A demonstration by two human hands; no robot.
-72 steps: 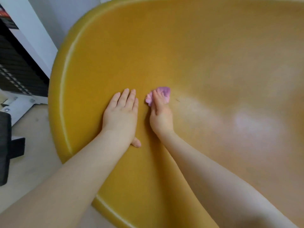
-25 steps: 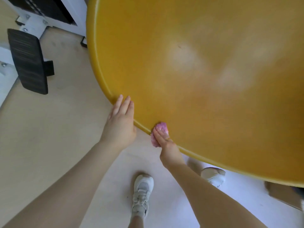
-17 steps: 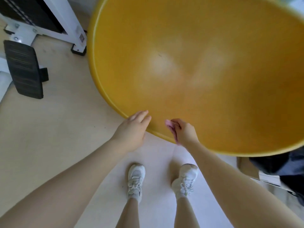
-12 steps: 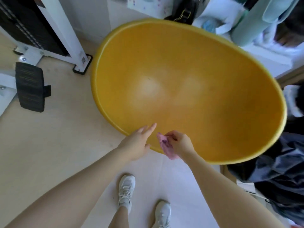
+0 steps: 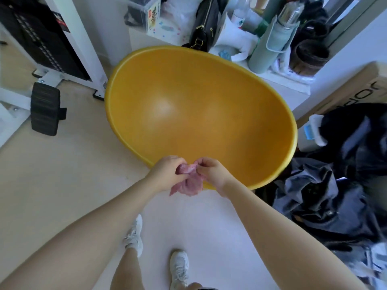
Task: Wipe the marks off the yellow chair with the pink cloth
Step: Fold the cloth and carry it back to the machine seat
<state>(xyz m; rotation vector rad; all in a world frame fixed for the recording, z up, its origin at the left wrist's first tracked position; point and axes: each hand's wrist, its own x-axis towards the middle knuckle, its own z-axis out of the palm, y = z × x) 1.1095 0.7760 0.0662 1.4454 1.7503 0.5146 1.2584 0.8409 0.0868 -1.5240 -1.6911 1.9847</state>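
Note:
The yellow chair [image 5: 201, 114] is a wide bowl-shaped shell standing on the floor in front of me, its inside facing up. The pink cloth [image 5: 189, 183] hangs crumpled just in front of the chair's near rim, off the seat. My left hand [image 5: 165, 173] grips the cloth's top from the left. My right hand [image 5: 211, 170] pinches the same top edge from the right. Both hands are close together above the floor, touching only the cloth. No marks on the shell can be made out from here.
A white exercise machine frame [image 5: 69, 49] with a black pedal [image 5: 45, 108] stands at the left. Bags, a rolled mat [image 5: 272, 42] and clutter sit behind the chair. Dark clothing [image 5: 326, 185] is piled at the right. My white shoes [image 5: 134, 235] stand on the pale floor.
I have stepped back from the chair. My right hand lifted the cloth off the rim, and my left hand left the rim and took hold of the cloth too.

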